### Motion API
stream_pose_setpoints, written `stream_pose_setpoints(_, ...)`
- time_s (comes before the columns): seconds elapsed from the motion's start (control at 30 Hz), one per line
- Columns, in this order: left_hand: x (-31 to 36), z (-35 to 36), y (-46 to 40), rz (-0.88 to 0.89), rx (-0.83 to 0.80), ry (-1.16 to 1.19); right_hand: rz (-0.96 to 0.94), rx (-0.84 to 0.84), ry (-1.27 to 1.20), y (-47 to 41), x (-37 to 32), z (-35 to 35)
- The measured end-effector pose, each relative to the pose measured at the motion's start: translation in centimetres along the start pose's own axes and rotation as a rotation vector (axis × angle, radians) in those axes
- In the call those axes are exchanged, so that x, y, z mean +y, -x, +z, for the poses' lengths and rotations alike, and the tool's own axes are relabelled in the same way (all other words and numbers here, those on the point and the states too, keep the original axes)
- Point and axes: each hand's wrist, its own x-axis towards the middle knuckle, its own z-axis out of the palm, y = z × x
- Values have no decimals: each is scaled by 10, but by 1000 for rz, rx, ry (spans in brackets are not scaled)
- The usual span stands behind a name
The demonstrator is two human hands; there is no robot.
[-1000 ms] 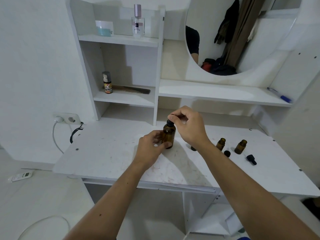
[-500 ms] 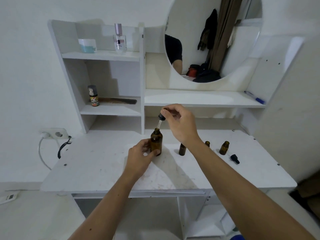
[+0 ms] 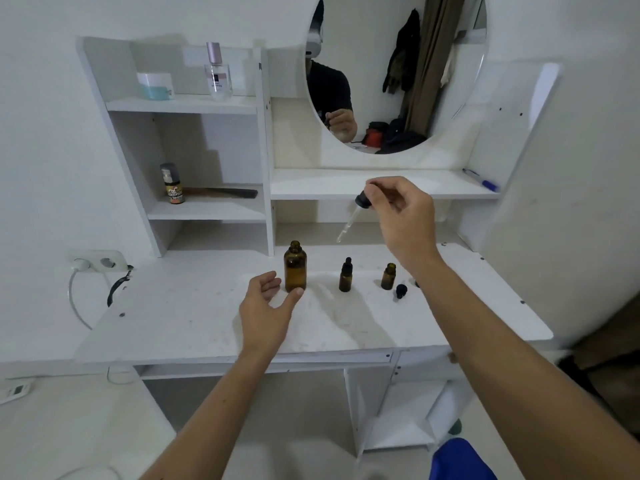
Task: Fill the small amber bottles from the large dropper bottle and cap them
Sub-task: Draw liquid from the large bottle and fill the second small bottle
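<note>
The large amber bottle (image 3: 295, 267) stands uncapped on the white desk (image 3: 194, 306). My left hand (image 3: 268, 306) rests just in front of it with fingers apart, the thumb tip near its base, gripping nothing. My right hand (image 3: 401, 216) is raised above the desk and pinches the black bulb of the glass dropper (image 3: 353, 216), whose tip points down and to the left. A capped small amber bottle (image 3: 345, 276) stands right of the large one. An uncapped small amber bottle (image 3: 388, 276) stands farther right, with a loose black dropper cap (image 3: 401, 291) beside it.
A shelf unit (image 3: 266, 150) rises at the desk's back, holding a comb, a small bottle, a jar and a perfume bottle. A round mirror (image 3: 394, 74) hangs above a long shelf with a blue pen (image 3: 481, 180). A wall socket with cable (image 3: 100, 263) sits at left.
My right hand has lifted the dropper fully out of the large bottle and carried it up and to the right. My left hand has let go of the large bottle.
</note>
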Motion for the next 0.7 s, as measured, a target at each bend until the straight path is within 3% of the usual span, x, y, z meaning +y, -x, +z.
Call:
stream_pose_setpoints(0.1, 8, 17, 26, 11, 2, 67, 33, 40, 28, 8, 9, -26)
stream_pose_setpoints(0.4, 27, 105, 43, 100, -341, 32, 117, 115, 117, 22, 37, -80)
stream_pose_setpoints(0.7, 36, 159, 19, 114, -394, -45, 117, 73, 138, 23, 57, -84)
